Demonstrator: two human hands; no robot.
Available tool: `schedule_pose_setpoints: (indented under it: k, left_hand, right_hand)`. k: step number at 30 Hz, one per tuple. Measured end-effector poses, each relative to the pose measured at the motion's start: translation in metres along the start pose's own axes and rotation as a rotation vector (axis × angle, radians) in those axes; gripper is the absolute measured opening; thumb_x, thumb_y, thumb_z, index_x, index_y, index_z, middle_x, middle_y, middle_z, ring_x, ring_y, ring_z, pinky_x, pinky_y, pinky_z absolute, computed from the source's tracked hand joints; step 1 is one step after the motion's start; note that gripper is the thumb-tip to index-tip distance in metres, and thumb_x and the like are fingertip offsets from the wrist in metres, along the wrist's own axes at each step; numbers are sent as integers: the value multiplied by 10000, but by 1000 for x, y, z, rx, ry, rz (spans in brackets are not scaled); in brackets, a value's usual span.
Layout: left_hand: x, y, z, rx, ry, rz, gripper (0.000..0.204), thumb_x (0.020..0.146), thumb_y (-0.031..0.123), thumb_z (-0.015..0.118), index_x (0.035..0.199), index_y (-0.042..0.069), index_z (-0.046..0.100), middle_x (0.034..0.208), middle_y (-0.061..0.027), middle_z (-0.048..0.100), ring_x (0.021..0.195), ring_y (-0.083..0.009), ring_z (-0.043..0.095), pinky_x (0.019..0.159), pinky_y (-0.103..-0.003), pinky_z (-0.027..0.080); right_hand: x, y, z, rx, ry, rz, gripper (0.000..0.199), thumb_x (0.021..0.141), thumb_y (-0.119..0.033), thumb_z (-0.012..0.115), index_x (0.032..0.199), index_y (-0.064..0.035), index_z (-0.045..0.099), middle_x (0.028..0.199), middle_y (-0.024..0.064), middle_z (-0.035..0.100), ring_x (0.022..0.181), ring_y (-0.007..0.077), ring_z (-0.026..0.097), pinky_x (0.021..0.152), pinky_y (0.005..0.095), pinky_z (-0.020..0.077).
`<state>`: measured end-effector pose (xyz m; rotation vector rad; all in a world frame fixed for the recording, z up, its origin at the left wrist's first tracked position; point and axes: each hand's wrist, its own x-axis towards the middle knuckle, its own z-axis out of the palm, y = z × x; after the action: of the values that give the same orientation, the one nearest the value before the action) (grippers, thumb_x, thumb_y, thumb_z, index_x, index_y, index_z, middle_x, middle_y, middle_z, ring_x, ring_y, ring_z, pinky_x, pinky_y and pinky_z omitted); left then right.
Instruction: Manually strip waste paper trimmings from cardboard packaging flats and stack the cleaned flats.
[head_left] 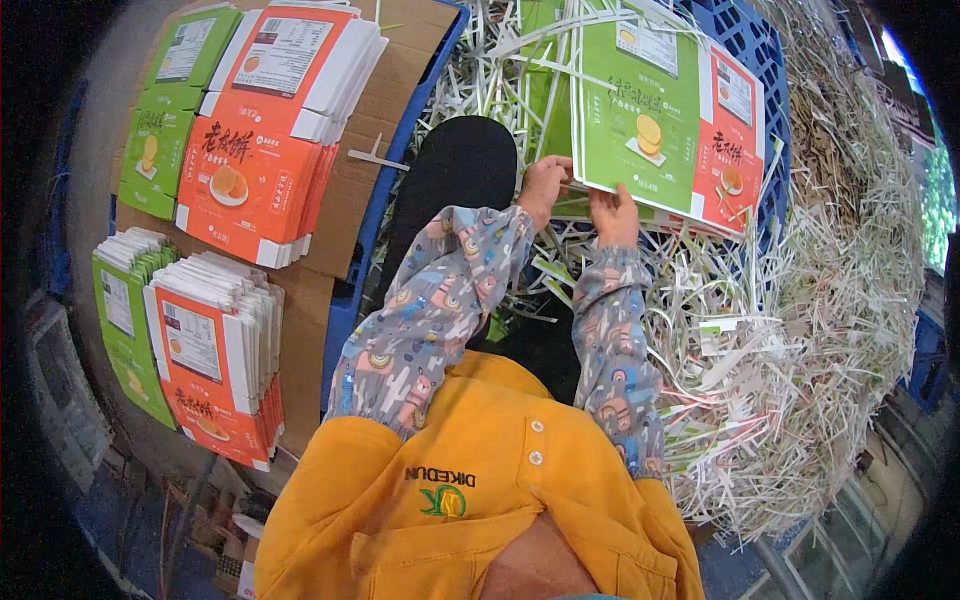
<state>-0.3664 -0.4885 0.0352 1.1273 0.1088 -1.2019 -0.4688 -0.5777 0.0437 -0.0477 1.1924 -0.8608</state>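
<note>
A printed cardboard sheet (637,115), green on its left and orange on its right, lies in front of me at the upper right. My left hand (545,188) grips its near left corner, fingers bent at the edge. Close beside it, my right hand (613,214) pinches the near edge, thumb on top and the other fingers hidden beneath. More green sheet (541,95) shows under and left of it, with white paper strips (575,45) lying across. Patterned sleeves cover both my forearms.
On the left, stacks of orange box blanks (245,150) and green box blanks (160,150) rest on brown cardboard (350,130). Nearer me stands another orange stack (205,350). Shredded paper (760,400) is heaped at the right, around a blue plastic pallet (735,35). A black padded shape (465,160) lies left of my hands.
</note>
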Motion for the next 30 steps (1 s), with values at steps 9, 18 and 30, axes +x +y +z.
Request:
schedule_pose_setpoints:
  k: [9, 18, 30]
  left_hand:
    - [5, -18, -11, 245, 371, 117, 374, 734, 32, 401, 1106, 29, 360, 1038, -163, 441, 957, -278, 427, 849, -347, 317]
    - [1, -6, -2, 151, 311, 218, 249, 773, 100, 474, 998, 26, 397, 942, -112, 471, 855, -211, 490, 746, -303, 393]
    - [-1, 23, 1, -252, -34, 71, 85, 797, 54, 460, 863, 41, 407, 784, -93, 527, 673, -197, 574, 572, -275, 469]
  right_hand:
    - [-25, -27, 32, 14, -180, -166, 167, 823, -57, 453, 982, -11, 476, 931, 125, 543, 822, 237, 539, 730, 394, 484]
    - [8, 3, 12, -109, -107, -79, 179, 840, -61, 425, 1008, -5, 450, 954, 116, 526, 857, 228, 521, 760, 387, 471]
    - [7, 7, 16, -250, -55, 23, 249, 814, -200, 522, 984, -31, 452, 843, 120, 497, 772, 237, 509, 686, 367, 486]
